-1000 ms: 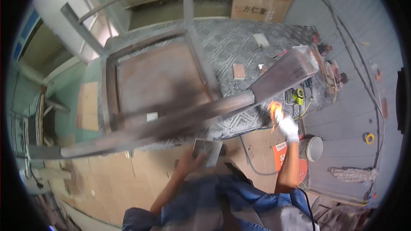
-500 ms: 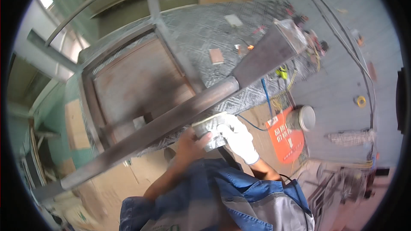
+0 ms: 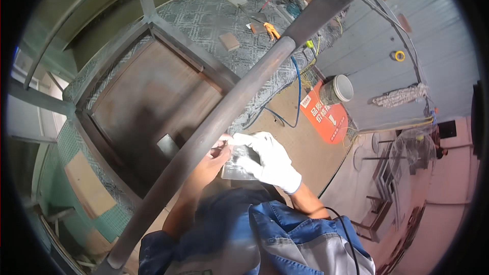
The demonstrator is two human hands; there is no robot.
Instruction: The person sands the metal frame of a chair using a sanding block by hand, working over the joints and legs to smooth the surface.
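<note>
Close in front of my body, both hands meet at a thin grey sheet (image 3: 238,167) that catches the light. My bare left hand (image 3: 216,157) has its fingers pinched together at the sheet's upper left edge. My right hand (image 3: 267,160), in a white glove, curls over the sheet's right side with its fingertips close to the left hand's. Just beyond the hands, a long dark wooden rail (image 3: 219,114) of a chair frame slants from lower left to upper right. Behind it lies the frame's brown panel (image 3: 163,86), with a small pale rectangular piece (image 3: 167,146) on it.
A patterned grey cloth (image 3: 204,20) covers the worktable under the frame. On it lie a flat brown block (image 3: 229,42) and an orange-handled tool (image 3: 271,30). A blue hose (image 3: 299,89) hangs off the edge. Right of it are a bucket (image 3: 337,89) and a red sign (image 3: 326,117).
The view has shifted, so the frame and table sit further left. My hands have drawn together at the sheet's upper edge; earlier they gripped it from either side.
</note>
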